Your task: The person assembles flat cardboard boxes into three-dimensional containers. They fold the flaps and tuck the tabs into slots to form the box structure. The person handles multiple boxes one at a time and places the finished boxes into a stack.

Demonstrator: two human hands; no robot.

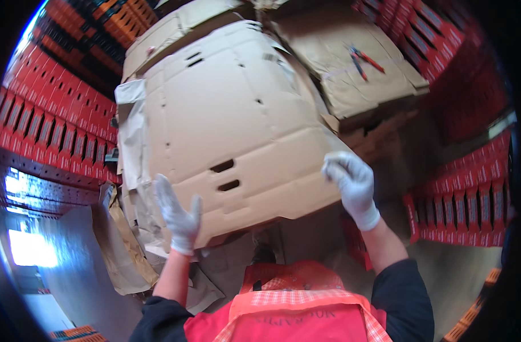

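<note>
A large flat sheet of brown cardboard (215, 131) with slot-shaped hand holes lies in front of me. My left hand (180, 219), in a white glove, is at its near left corner with fingers stretched out and nothing in them. By the right edge of the sheet is my right hand (354, 185), also gloved. Its fingers are bent together; whether anything sits between them is hidden and slightly blurred. Crumpled pale paper (133, 134) hangs along the left side of the sheet.
Red-handled pliers (364, 61) rest on another brown cardboard stack (351, 94) at the far right. Red boxes (55, 125) are stacked on the left, with more red boxes (465, 205) on the right. Orange and black crates (109, 25) stand at the back left. Folded cardboard (121, 251) leans at the near left.
</note>
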